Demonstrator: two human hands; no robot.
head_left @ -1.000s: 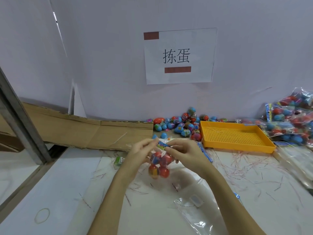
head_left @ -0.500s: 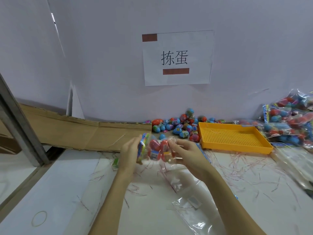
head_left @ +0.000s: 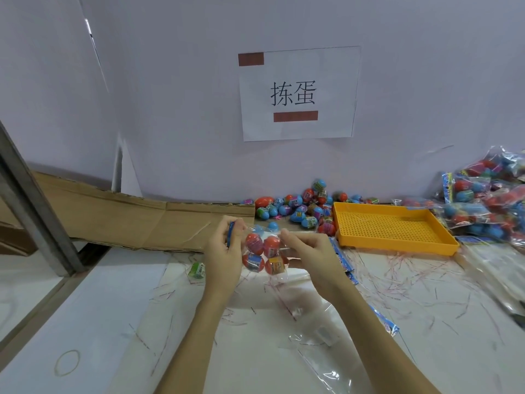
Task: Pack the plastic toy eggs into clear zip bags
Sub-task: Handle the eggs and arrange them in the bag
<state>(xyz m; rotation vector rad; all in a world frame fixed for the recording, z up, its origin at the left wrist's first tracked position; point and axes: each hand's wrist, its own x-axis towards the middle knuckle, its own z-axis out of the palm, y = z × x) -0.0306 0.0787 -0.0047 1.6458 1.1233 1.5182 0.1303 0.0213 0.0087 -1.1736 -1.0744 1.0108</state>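
Bag [head_left: 265, 253] of four eggs held mid-frame above counter [head_left: 113, 308], long axis left-right. Left hand [head_left: 224, 251] pinches blue-strip end; right hand [head_left: 308, 251] pinches opposite end. Seal likely next.

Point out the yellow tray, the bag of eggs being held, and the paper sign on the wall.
yellow tray [head_left: 396, 243], head view, near rim.
bag of eggs [head_left: 262, 253], head view, eggs inside.
paper sign [head_left: 298, 129], head view, lower blank area.

Loose eggs [head_left: 298, 207] left of tray [head_left: 397, 247], behind hands.
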